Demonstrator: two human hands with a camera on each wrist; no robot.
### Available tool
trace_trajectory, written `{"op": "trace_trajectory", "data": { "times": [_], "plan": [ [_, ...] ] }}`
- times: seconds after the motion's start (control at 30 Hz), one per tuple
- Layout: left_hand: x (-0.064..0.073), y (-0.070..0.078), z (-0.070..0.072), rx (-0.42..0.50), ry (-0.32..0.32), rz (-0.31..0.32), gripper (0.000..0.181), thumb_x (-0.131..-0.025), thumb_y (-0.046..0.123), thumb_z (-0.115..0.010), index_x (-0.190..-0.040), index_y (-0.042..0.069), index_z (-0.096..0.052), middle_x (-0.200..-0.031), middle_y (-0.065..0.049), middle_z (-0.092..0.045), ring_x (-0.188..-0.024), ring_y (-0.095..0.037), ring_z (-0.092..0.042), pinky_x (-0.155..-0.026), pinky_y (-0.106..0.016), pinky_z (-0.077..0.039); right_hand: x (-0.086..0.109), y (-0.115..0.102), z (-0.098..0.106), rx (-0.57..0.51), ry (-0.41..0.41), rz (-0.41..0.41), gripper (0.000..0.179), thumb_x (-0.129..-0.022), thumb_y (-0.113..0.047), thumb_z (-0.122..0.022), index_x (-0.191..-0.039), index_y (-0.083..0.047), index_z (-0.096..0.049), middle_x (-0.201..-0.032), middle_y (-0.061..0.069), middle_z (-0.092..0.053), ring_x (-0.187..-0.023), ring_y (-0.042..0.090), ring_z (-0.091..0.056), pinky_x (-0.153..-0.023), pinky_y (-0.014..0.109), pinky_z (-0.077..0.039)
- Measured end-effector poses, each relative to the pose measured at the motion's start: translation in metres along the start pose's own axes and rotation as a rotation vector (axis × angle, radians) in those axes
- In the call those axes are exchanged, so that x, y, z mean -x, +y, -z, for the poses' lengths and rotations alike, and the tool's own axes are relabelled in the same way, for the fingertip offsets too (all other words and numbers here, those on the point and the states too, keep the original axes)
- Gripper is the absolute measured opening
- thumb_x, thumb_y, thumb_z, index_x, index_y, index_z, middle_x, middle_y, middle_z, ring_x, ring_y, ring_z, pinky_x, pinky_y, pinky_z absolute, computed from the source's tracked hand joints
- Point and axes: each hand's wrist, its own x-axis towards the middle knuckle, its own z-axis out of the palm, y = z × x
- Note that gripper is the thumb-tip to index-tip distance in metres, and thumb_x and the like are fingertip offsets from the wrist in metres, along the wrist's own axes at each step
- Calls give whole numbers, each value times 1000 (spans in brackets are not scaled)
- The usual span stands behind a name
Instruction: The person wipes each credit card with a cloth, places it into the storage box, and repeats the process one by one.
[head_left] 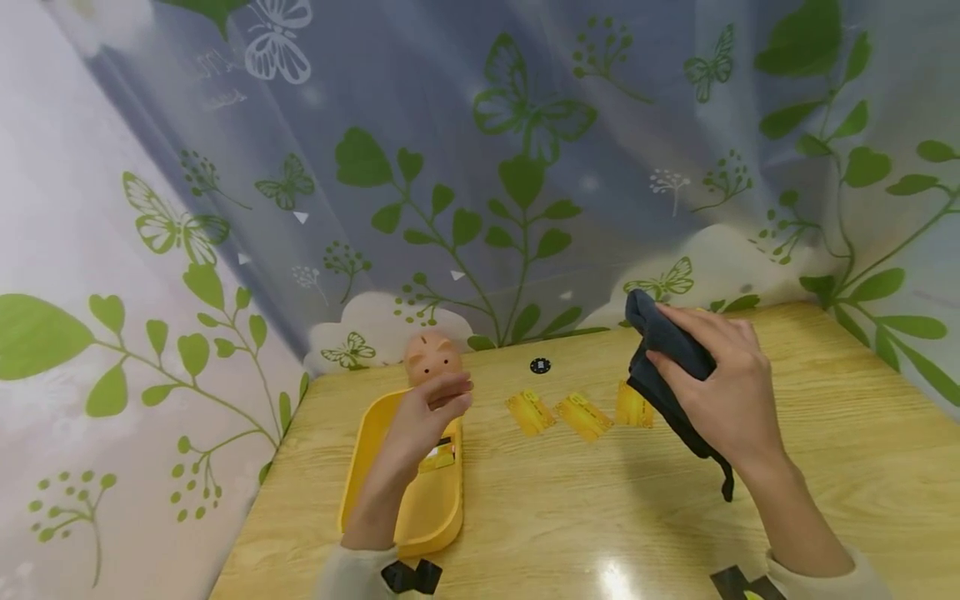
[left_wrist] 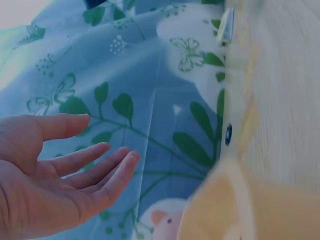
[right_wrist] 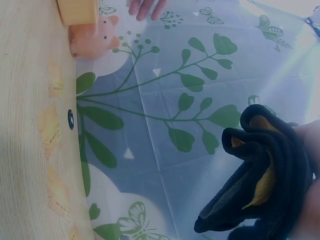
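Note:
My right hand [head_left: 723, 375] grips a folded dark blue-grey cloth [head_left: 667, 367] with black edging, held above the right part of the table; a narrow end hangs below. In the right wrist view the cloth [right_wrist: 270, 175] shows a yellow inner side between its folds. My left hand [head_left: 420, 425] hovers over a yellow tray [head_left: 349, 467], fingers loosely bent and nothing in them. In the left wrist view that hand [left_wrist: 70, 180] shows thumb and fingers apart. Inside the tray lies a small yellow card [head_left: 441, 457] beside something dark, partly hidden by my hand.
A pink piggy bank [head_left: 429, 357] stands behind the tray, near the curtain [head_left: 450, 167]. A black round chip [head_left: 540, 365] lies at the table's back. Several yellow cards, among them a middle card [head_left: 583, 417], lie in a row across the wooden table [head_left: 540, 508].

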Motion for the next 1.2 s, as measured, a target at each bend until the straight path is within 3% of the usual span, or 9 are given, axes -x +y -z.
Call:
{"op": "trace_trajectory", "data": {
  "times": [0.2, 0.4, 0.53, 0.63, 0.83, 1.2],
  "plan": [
    [-16, 8, -26, -7, -50, -46, 39, -103, 10, -65, -141, 0, -62, -134, -18, -66, -124, -34, -62, -106, -49, -52, 0, -1, 2, -3, 0, -1, 60, -80, 4, -87, -135, -12, -71, -129, 13, -71, -102, 30, -53, -78, 34, -38],
    [-31, 9, -58, -29, -135, -11, 41, -105, 16, -64, -143, 3, -61, -135, -19, -65, -124, -34, -63, -104, -48, -53, 0, -2, 3, -7, -1, 6, 60, -80, 4, -86, -136, -12, -71, -128, 13, -71, -104, 31, -53, -79, 36, -37],
    [-44, 4, -79, -1, -152, 26, 41, -104, 16, -65, -143, 4, -61, -133, -19, -65, -121, -33, -63, -103, -46, -54, 0, -1, 2, -24, -10, 26, 60, -79, 5, -87, -135, -11, -71, -126, 14, -71, -108, 34, -55, -83, 42, -38],
    [-51, -2, -91, 18, -119, 50, 40, -102, 14, -68, -140, 3, -63, -129, -18, -66, -117, -32, -64, -101, -45, -55, 0, -1, 0, -32, -17, 31, 60, -79, 6, -87, -135, -10, -71, -125, 15, -71, -110, 36, -56, -85, 45, -38],
    [-59, -18, -106, 37, -49, 67, 39, -99, 9, -70, -137, 0, -64, -130, -22, -64, -118, -34, -63, -99, -45, -55, 1, -1, 1, -13, -12, 11, 60, -81, 4, -86, -137, -12, -70, -128, 14, -70, -106, 33, -54, -77, 37, -39],
    [-62, -54, -123, -79, 147, 146, 58, -86, -1, -79, -141, 2, -62, -148, -24, -54, -140, -43, -47, -113, -53, -45, 0, -2, -1, -29, -12, 23, 61, -80, 4, -86, -136, -11, -70, -127, 15, -71, -107, 34, -55, -80, 41, -40]
  ]
}}
